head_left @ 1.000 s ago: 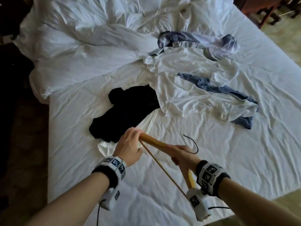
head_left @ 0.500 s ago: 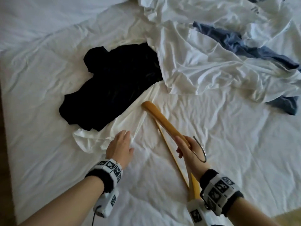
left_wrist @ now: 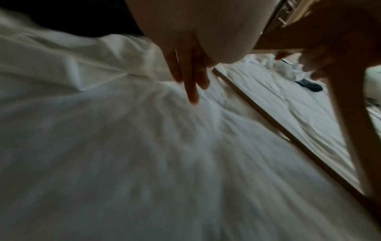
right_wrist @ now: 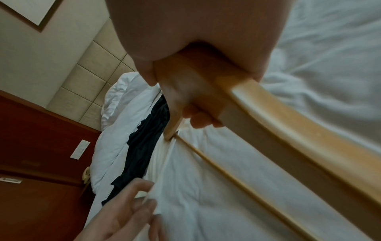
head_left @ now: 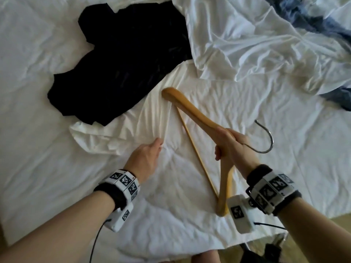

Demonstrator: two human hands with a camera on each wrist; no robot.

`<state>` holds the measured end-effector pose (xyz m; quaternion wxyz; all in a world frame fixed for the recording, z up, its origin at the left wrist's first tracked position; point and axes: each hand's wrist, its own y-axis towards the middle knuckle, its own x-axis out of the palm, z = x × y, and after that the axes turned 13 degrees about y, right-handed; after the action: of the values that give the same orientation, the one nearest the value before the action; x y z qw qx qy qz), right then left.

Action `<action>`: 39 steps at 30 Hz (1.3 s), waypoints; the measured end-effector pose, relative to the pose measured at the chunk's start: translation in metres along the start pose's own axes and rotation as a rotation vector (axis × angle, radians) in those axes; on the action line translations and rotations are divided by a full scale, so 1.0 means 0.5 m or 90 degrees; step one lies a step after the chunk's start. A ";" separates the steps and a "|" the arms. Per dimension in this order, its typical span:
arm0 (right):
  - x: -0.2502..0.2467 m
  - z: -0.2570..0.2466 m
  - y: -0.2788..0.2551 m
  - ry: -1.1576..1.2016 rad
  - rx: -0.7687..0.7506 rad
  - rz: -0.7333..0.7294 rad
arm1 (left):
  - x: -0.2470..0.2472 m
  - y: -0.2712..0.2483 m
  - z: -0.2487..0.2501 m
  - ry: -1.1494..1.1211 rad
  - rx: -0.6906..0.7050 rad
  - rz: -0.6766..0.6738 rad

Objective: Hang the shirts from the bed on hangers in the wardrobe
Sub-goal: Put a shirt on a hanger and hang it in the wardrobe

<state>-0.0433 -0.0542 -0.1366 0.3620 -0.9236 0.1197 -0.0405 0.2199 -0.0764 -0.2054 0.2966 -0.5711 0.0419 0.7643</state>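
Observation:
A wooden hanger (head_left: 191,112) with a metal hook (head_left: 266,141) is tilted over the bed, its far end touching a cream-white shirt (head_left: 152,118). My right hand (head_left: 229,147) grips the hanger at its middle, just below the hook; the right wrist view shows the fingers curled round the hanger (right_wrist: 288,127). My left hand (head_left: 150,152) is spread low, its straight fingers (left_wrist: 191,78) touching the cream shirt's near edge. A black shirt (head_left: 123,59) lies partly on top of the cream one.
More white and blue shirts (head_left: 256,44) lie crumpled at the upper right. A wrinkled white sheet (head_left: 284,177) covers the bed, and the bed's corner with floor (head_left: 338,224) is at the lower right. Dark red wooden furniture (right_wrist: 31,163) stands beyond the bed.
My left hand let go of the hanger's far end and dropped to the cream shirt's edge. The hanger's far end sank onto that shirt. My head moved closer to the bed.

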 end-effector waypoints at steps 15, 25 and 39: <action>0.047 -0.025 -0.025 -0.145 -0.154 0.138 | -0.033 -0.116 0.179 0.147 0.175 -0.603; 0.028 -0.009 0.002 -0.117 -0.107 0.095 | 0.001 0.054 0.084 0.144 -0.328 -0.275; 0.033 -0.059 -0.046 -0.175 -0.159 0.045 | 0.035 -0.119 0.123 0.268 0.147 -0.615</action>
<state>-0.0279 -0.0614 -0.0996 0.2588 -0.9533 0.1058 0.1142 0.1947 0.0043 -0.1837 0.6604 -0.6298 -0.0828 0.4004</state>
